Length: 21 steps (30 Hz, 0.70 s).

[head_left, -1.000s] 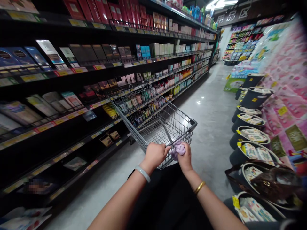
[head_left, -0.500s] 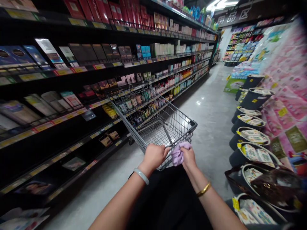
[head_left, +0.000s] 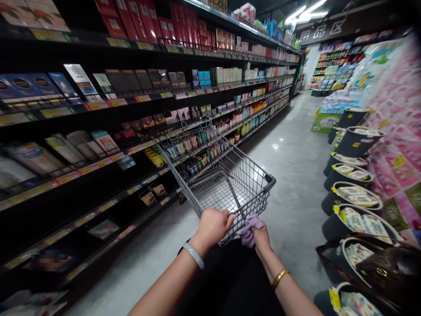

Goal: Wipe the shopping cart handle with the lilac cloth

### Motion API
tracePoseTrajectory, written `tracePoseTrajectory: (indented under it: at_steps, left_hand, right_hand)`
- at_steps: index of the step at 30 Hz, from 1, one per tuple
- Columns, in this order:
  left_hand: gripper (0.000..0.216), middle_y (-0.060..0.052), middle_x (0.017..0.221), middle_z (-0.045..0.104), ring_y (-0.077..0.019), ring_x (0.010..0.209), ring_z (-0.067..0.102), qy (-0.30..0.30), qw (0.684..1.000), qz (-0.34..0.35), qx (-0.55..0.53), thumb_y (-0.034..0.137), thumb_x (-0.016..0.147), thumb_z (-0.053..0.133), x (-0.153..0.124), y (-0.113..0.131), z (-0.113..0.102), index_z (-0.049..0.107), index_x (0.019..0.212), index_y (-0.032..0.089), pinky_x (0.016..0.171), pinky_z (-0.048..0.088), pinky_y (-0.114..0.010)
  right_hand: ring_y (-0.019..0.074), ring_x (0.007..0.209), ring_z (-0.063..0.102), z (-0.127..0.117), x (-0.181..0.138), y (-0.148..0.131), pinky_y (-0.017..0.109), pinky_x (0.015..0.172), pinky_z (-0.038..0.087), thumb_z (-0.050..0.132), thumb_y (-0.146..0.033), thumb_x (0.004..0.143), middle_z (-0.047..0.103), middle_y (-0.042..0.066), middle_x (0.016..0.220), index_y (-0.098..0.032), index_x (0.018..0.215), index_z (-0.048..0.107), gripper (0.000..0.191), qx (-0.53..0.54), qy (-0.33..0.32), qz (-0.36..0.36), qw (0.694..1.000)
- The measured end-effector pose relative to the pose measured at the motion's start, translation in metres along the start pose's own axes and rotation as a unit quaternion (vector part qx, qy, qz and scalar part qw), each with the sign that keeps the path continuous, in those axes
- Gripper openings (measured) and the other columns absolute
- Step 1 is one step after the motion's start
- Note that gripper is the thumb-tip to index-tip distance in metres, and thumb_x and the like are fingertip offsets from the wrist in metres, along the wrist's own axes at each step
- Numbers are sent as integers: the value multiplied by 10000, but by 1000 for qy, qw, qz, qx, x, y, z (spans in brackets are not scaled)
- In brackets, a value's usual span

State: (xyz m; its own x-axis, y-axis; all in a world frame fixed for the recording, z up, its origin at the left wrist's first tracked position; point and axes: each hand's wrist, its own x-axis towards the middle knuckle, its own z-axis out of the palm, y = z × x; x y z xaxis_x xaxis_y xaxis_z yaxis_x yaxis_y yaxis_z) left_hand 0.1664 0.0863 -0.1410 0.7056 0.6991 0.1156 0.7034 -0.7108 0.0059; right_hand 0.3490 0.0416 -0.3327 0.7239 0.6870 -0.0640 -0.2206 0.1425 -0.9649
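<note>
A grey wire shopping cart (head_left: pixel 270 180) stands before me, angled toward the shelves on the left, its basket bare inside. My left hand (head_left: pixel 214 226) is closed around the cart's near rail, with a pale bangle at the wrist. Bunched purple cloth (head_left: pixel 247 230) is gripped in my right hand (head_left: pixel 262 238), just right of the left hand. The cloth lies against the near end of the cart, and part of that rail is hidden behind it. A gold bangle circles my right wrist.
Long shelves (head_left: pixel 98 105) of boxed and bottled goods line the left side. Along the right stand several dark buckets (head_left: pixel 357 142) holding packets, with a brown bag (head_left: pixel 384 267) on one. Pink packages (head_left: pixel 391 162) are stacked behind them. Grey floor (head_left: pixel 289 166) runs down the aisle.
The view has shifted a little, so shelves and cart appear farther right and lower. My right hand has moved slightly down with the cloth, whose folds have changed. The left hand keeps its hold.
</note>
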Motion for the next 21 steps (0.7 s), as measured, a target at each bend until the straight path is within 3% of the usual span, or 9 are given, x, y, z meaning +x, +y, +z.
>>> tracePoseTrajectory:
  at_steps: [5,10,14,17,21]
  left_hand:
    - [589,-85,683,688,-215,642,629,-12,1000,10,-5,528,1004,226,-10,-2,-2,669,800,197,598,334,-315]
    - [578,-76,681,682,-210,641,618,-22,999,26,-14,527,1005,219,-17,5,-5,650,794,204,596,332,-307]
    - [575,-70,662,669,-210,626,612,-29,999,37,-22,527,1004,217,-24,13,-7,643,790,206,580,324,-311]
    - [581,-71,652,660,-209,621,608,-37,998,47,-25,524,1004,209,-28,15,-9,644,791,204,575,323,-315]
    - [594,-72,659,664,-202,617,608,-43,997,55,-26,528,1004,199,-28,16,-10,646,791,201,578,329,-306]
  right_hand:
    - [164,516,579,-1,22,-28,287,507,476,629,-272,533,615,-11,586,-189,670,551,178,37,36,38,998]
    - [127,533,564,-9,25,-57,241,511,455,655,-267,553,606,-43,642,-203,786,569,256,36,76,27,996]
    - [141,704,601,-21,7,-70,259,652,495,664,-296,632,636,-13,819,-215,932,604,316,-58,71,-55,994]
    - [174,889,594,-30,-1,-75,314,822,493,662,-312,651,620,21,972,-216,967,620,333,-154,79,-142,975]
    - [204,915,604,-43,-5,-61,334,812,507,661,-318,617,635,42,986,-222,940,623,339,-187,89,-142,968]
